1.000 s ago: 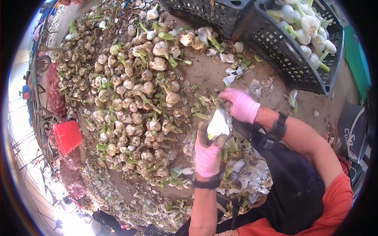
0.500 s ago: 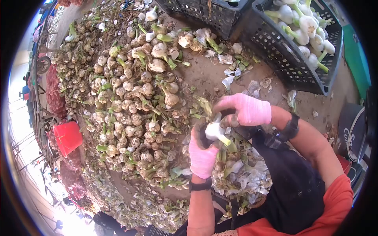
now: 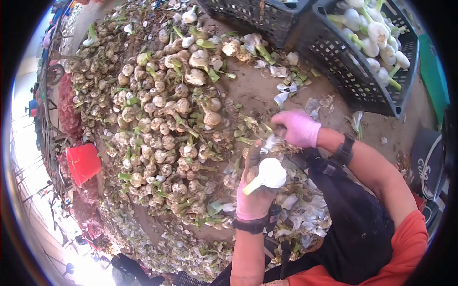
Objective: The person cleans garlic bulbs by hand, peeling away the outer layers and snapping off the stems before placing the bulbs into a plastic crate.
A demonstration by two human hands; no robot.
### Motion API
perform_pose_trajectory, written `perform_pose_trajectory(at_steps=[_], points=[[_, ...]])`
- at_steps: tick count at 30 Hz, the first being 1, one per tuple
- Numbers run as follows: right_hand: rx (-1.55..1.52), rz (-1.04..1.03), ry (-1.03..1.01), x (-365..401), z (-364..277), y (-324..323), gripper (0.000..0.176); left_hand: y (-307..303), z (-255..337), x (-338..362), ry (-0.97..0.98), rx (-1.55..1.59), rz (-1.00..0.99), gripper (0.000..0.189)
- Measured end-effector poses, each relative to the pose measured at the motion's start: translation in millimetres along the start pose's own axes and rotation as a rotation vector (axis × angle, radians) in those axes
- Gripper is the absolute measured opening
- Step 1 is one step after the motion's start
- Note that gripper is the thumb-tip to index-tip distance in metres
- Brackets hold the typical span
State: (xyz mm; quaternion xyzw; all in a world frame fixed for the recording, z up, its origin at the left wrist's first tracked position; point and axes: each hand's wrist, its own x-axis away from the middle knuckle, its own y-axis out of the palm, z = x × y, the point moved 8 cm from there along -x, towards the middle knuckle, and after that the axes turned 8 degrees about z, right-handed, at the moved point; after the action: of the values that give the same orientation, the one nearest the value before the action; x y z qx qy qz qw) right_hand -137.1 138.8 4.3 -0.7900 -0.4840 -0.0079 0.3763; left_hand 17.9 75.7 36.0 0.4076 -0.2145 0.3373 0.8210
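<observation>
A clean white garlic bulb [image 3: 273, 173] with a short green stem rests in my left hand [image 3: 254, 204], which wears a pink glove with dirty fingers. The stem points down and left, and the bulb hides part of the palm. Just above it, my right hand [image 3: 299, 127], also in a pink glove, is apart from the bulb with its fingers curled together. A strip of pale garlic skin [image 3: 269, 142] hangs at those fingertips. Left of my hands spreads a large heap of soil-stained garlic bulbs [image 3: 162, 126] with trimmed stems.
A black plastic crate [image 3: 348, 66] of white garlic stands at the upper right, beside another black crate [image 3: 253, 21]. Peeled skins [image 3: 305, 214] cover the ground near my legs. A red bucket [image 3: 83, 163] is at the left, and a dark bucket [image 3: 426, 162] at the right.
My right hand has come away from the bulb, up and to the right. My left hand has turned the bulb, so its stem now points down-left and its white base faces up.
</observation>
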Motion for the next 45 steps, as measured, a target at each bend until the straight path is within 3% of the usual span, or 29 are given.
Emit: perform_pose_trajectory(at_steps=[2,4,5,7,8,11,12,13,15,16,17,18,19,20,21,22,24,25,27,28,29,30,31,33,35,37,39,41,45], points=[[0.018,-0.088,0.007,5.0,4.6,6.5,0.024,-1.6,5.5,-1.4,-0.006,-0.025,0.037,0.058],[0.271,0.013,-0.172,13.5,-8.4,0.1,0.043,3.8,10.7,-6.5,-0.108,0.068,0.053,0.046],[0.271,0.010,-0.182,14.1,-18.9,-6.8,0.043,2.3,10.0,-10.1,-0.100,0.070,0.057,0.046],[0.112,-0.111,-0.066,17.0,-33.6,-14.9,0.062,-13.2,13.6,-17.9,0.044,-0.169,0.218,0.049],[-0.119,-0.008,-0.266,20.8,-46.9,-21.0,0.067,-13.7,17.8,-17.9,0.071,-0.186,0.273,0.045],[-0.258,-0.119,-0.325,16.7,-49.5,5.2,0.065,-15.5,21.3,-25.0,0.153,-0.440,0.297,0.045],[-0.424,-0.248,-0.061,17.5,-40.7,12.1,0.060,-14.8,24.3,-27.7,0.190,-0.480,0.276,0.041],[-0.424,-0.251,-0.066,15.8,-38.4,13.7,0.060,-20.5,29.3,-30.8,0.195,-0.481,0.281,0.041],[-0.658,-0.239,-0.050,8.7,-34.6,9.7,0.052,-31.2,53.1,-37.5,0.229,-0.639,0.247,0.036],[-0.916,-0.195,0.109,8.0,-25.3,1.0,0.044,-41.4,70.1,-37.3,0.251,-0.617,0.341,0.032],[-1.009,-0.224,0.135,6.0,-30.5,-18.8,0.041,-61.9,87.1,-42.8,0.349,-0.760,0.438,0.035],[-1.151,-0.112,0.010,-1.6,-33.3,-44.6,0.038,-80.0,100.2,-48.2,0.359,-0.916,0.531,0.037],[-1.728,-0.051,-0.006,-10.4,-47.2,-77.6,0.039,-100.6,109.7,-53.7,0.402,-1.157,0.566,0.042],[-1.586,0.028,-0.139,-24.5,-40.9,-104.3,0.042,-109.7,113.8,-57.8,0.435,-1.418,0.563,0.046],[-1.586,0.030,-0.139,-25.2,-42.5,-111.4,0.042,-111.8,114.6,-61.3,0.468,-1.679,0.552,0.050],[-1.487,0.114,-0.146,-26.0,-42.6,-122.4,0.039,-117.7,112.1,-63.7,0.471,-1.678,0.549,0.050],[-1.282,0.274,-0.158,-26.9,-44.2,-141.0,0.035,-114.1,99.6,-70.3,0.414,-2.100,0.442,0.055],[-1.176,0.347,-0.161,-27.1,-43.4,-146.3,0.034,-115.9,97.3,-72.9,0.413,-2.095,0.443,0.055],[-0.823,0.265,-0.164,-23.3,-41.6,-101.5,0.030,-109.6,93.5,-78.5,0.377,-2.191,0.418,0.057],[-0.843,0.123,0.064,-14.4,-32.0,-73.0,0.027,-117.5,92.0,-85.9,0.359,-2.234,0.423,0.056],[-0.721,0.007,0.074,-10.8,-27.0,-49.1,0.025,-120.3,94.4,-86.8,0.357,-2.236,0.417,0.056],[-0.378,0.013,-0.239,-11.3,-39.6,-38.0,0.023,-124.0,97.6,-89.1,0.328,-2.114,0.420,0.056],[-0.239,-0.093,-0.067,-1.5,-20.2,-14.4,0.022,-126.4,98.9,-90.9,0.299,-1.992,0.423,0.056],[0.179,-0.125,-0.017,5.2,-24.1,-8.4,0.026,-115.0,98.5,-84.3,0.318,-1.868,0.437,0.054],[0.080,-0.082,-0.045,1.1,-15.3,7.5,0.030,-114.8,76.9,-72.1,0.078,-1.048,0.441,0.053],[-0.005,-0.041,-0.077,0.3,-17.7,10.8,0.034,-76.4,71.3,-54.0,0.201,-0.764,0.298,0.054],[-0.311,0.005,-0.179,0.4,-41.6,9.0,0.039,-51.2,62.3,-40.1,0.219,-0.577,0.228,0.054],[-0.365,-0.011,-0.191,0.6,-51.2,10.7,0.039,-31.3,53.9,-32.4,0.289,-0.577,0.163,0.053],[-0.499,0.018,-0.260,-0.8,-51.2,13.5,0.037,-13.5,42.6,-21.6,0.307,-0.550,0.218,0.050]])
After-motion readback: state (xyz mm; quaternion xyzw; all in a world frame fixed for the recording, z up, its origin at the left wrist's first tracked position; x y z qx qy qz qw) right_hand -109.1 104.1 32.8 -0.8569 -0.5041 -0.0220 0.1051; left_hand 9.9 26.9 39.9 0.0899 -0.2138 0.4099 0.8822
